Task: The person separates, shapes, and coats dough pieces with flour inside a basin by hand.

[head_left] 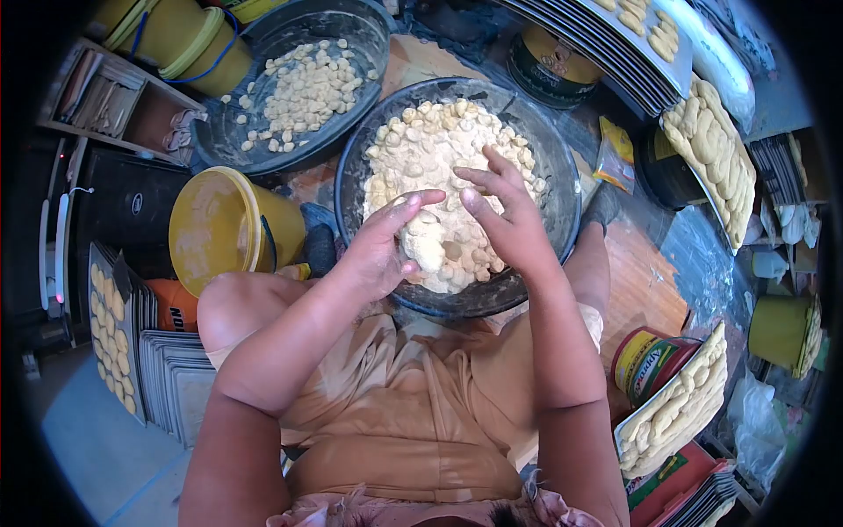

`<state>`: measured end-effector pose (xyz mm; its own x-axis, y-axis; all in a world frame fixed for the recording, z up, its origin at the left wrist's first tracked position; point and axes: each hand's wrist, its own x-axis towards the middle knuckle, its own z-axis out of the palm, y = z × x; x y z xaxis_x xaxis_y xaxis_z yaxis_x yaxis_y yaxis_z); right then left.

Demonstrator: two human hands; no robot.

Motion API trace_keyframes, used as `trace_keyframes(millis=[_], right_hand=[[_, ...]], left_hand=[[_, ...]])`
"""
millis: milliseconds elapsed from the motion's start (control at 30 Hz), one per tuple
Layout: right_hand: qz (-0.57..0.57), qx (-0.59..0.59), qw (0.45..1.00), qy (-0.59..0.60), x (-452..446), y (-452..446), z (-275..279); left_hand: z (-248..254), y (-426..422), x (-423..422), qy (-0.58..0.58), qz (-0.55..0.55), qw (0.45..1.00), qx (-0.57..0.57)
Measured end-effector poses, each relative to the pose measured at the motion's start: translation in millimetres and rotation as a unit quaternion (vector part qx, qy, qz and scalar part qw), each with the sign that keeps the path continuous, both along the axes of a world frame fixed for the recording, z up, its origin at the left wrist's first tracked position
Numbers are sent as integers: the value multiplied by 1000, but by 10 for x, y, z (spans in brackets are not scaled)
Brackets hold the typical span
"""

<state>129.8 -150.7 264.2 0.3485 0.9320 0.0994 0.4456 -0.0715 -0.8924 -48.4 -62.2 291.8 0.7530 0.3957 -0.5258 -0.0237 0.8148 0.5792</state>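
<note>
Between my knees rests a large black basin (pixel 571 189), its middle full of pale flour (pixel 436 163) ringed by several small dough pieces (pixel 421 112). My left hand (pixel 379 250) is over the near left part of the basin, fingers curled round a pale floured lump of dough (pixel 423 242). A small darker dough piece (pixel 452 251) shows just right of that lump; whether it touches the lump I cannot tell. Above the flour on the right, my right hand (pixel 509 215) has its fingers apart with nothing in them.
A second black basin (pixel 373 53) with loose dough pieces stands at the far left. A yellow bucket (pixel 250 198) is by my left knee. Trays of shaped dough (pixel 716 154) lean or rest at the right, and another tray (pixel 112 338) stands at the left.
</note>
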Motion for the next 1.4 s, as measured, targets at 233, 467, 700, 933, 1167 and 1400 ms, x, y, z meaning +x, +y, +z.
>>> trace_keyframes(millis=[233, 467, 700, 933, 1167, 1400], right_hand=[[165, -15, 945, 282, -192, -2, 139], [84, -37, 945, 315, -178, 51, 35], [34, -25, 974, 224, -217, 86, -24], [48, -38, 981, 184, -277, 76, -75], [-12, -27, 944, 329, -152, 95, -5], [27, -18, 950, 310, -296, 119, -13]], left_hand=[[-142, 61, -20, -52, 28, 996, 66], [-180, 76, -29, -14, 71, 995, 75], [-150, 106, -8, 0, 91, 992, 87], [-245, 61, -14, 1, 99, 991, 95], [-220, 123, -42, 14, 107, 989, 101], [-269, 134, -101, -17, 105, 992, 71]])
